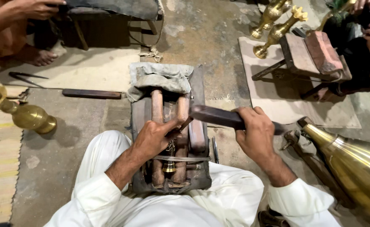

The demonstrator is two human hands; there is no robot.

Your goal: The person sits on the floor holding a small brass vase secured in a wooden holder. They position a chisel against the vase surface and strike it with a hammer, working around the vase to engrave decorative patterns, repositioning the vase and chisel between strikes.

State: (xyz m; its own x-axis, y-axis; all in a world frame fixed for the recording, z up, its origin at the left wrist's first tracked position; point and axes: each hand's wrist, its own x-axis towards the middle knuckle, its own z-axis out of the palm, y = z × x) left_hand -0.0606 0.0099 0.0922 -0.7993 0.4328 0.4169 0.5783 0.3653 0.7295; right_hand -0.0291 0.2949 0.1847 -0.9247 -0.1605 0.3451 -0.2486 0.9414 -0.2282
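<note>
While left hand [153, 138] steadies punch [184, 125]; right hand [256, 132] grips mallet [216, 116].

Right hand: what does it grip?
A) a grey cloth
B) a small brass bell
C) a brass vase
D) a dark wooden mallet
D: the right hand wraps the handle of a dark wooden mallet held over the wooden block, while the left hand steadies a thin tool.
</note>
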